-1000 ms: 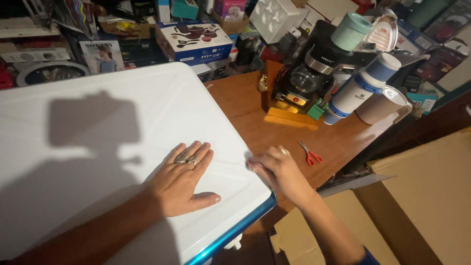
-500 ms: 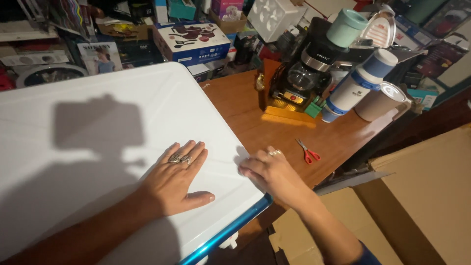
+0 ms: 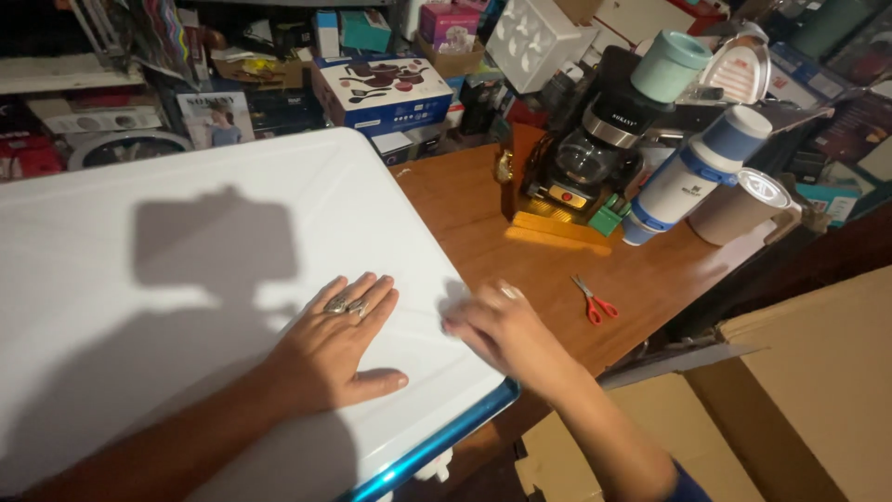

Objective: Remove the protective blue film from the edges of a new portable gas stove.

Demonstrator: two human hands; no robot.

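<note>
Resting flat, fingers spread: left hand (image 3: pixel 333 358) on white panel (image 3: pixel 167 279); right hand (image 3: pixel 497 330) motion-blurred, grip unclear.

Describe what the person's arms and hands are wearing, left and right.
The left hand is bare, with chunky silver-coloured rings on two fingers; its forearm is uncovered, no sleeve in view. The right hand is blurred, with what looks like one ring on a finger. Its forearm is bare down to a dark blue sleeve edge. No gloves or watches show.

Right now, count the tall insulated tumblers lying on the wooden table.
2. The white tumbler with blue bands leans beside the black coffee maker; the beige tumbler with a clear lid lies right of it. Clutter may hide others.
</note>
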